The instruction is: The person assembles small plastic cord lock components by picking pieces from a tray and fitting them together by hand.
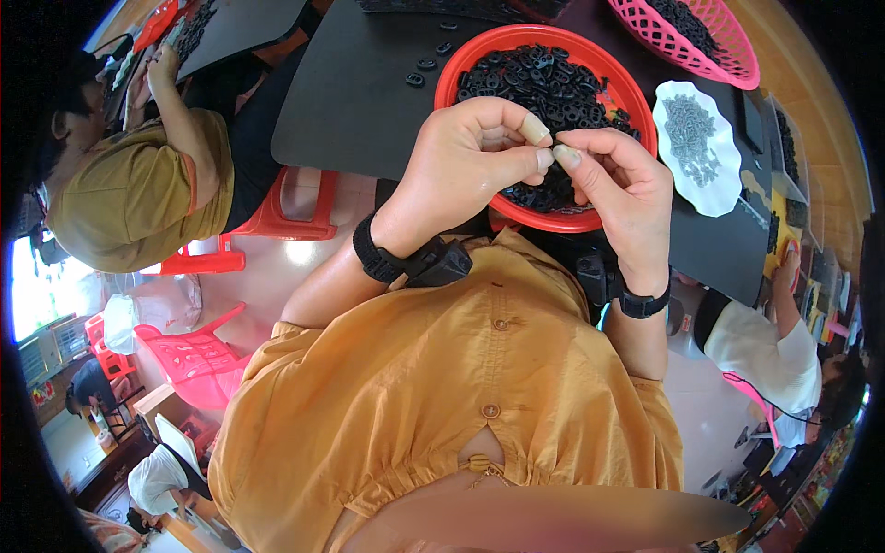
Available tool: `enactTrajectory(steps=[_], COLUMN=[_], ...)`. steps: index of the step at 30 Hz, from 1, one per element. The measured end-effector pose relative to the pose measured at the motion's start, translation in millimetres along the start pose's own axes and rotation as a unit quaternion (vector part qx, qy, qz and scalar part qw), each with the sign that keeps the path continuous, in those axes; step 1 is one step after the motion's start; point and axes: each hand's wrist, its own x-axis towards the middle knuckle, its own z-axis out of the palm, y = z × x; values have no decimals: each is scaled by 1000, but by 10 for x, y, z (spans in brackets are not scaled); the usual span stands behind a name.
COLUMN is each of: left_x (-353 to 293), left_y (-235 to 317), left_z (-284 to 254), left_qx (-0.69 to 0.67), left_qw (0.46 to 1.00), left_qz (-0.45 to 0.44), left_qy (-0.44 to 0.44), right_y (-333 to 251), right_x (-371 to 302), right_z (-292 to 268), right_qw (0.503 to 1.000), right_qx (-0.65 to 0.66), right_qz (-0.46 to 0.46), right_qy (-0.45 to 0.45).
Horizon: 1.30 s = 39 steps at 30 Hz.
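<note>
My left hand and my right hand meet fingertip to fingertip above a red plastic basin. On each hand, thumb and forefinger are pinched together. Whatever lies between them is too small and hidden to make out. The basin is filled with small black oval plastic pieces with holes in them. Right of my right hand stands a white scalloped dish with many tiny clear pieces in it.
Several loose black pieces lie on the dark table left of the basin. A pink lattice basket of black pieces stands at the far right. A person in an olive shirt sits leftward, near red stools; another in white is rightward.
</note>
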Motion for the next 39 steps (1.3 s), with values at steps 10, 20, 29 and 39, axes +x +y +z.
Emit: enactTrajectory(steps=[10,20,29,39], left_x=[-5,13,29,19], left_y=[25,41,64,21], left_z=[14,1,-55,-69], left_qx=[26,16,24,-4], left_qw=[1000,1000,999,1000], left_qz=[9,0,-31,-22], left_qy=[12,12,-25,-7], right_y=[-44,-46,-31,-33], right_x=[-9,-14,-8,2], right_z=[8,46,73,78], right_qw=[999,999,999,999], right_qx=[20,21,-8,7], right_qz=[27,32,-1,22], right_qy=[10,25,40,26])
